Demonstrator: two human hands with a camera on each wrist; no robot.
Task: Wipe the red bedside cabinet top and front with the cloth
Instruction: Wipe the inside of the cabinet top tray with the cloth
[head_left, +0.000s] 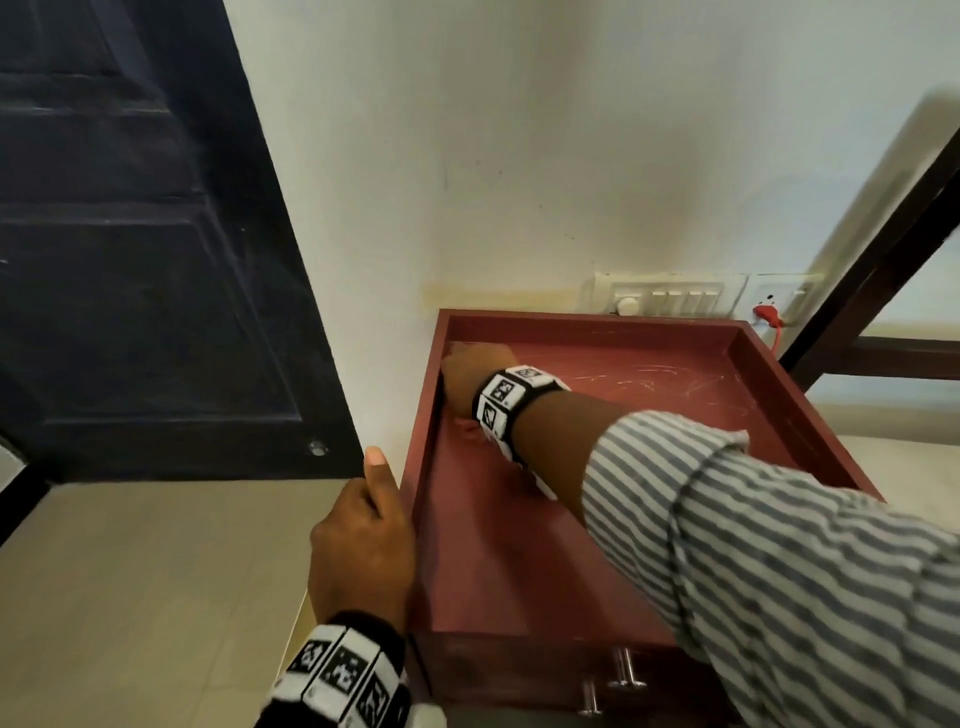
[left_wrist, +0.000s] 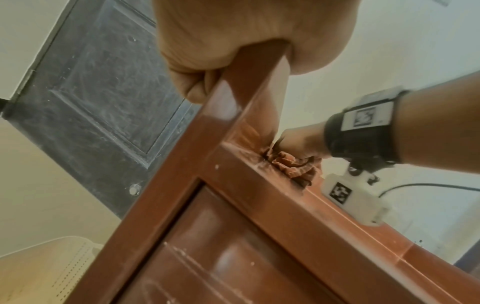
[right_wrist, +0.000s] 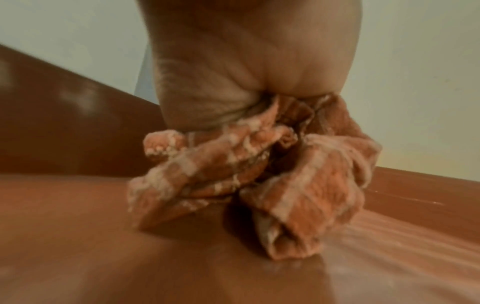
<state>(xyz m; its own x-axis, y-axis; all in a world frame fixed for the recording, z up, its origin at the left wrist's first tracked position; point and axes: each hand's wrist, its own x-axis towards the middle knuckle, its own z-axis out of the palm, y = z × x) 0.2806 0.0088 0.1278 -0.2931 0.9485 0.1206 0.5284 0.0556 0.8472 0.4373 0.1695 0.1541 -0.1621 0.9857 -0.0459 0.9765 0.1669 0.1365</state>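
The red bedside cabinet (head_left: 597, 519) stands against the wall, its recessed top ringed by a raised rim, and my left hand (head_left: 363, 551) is clenched over the left rim, thumb up along the outside edge, steadying it. My right hand (head_left: 475, 376) is reaching deep into the far left corner of the top, fingers (right_wrist: 207, 92) bunched round the cloth (right_wrist: 259, 174), a crumpled reddish checked rag pressed onto the wood just under my palm. Risks, as I judge them: the cloth is wadded rather than flat, so only a small patch touches and the corner just ahead of my fingers may stay dusty; pale streaks (head_left: 670, 379) well to the right of my fingers show the top is far from done. Pushing hard into the corner could scrape my knuckles on the rim. The drawer front with its metal handles (head_left: 623, 670), below my left wrist, looks untouched yet.
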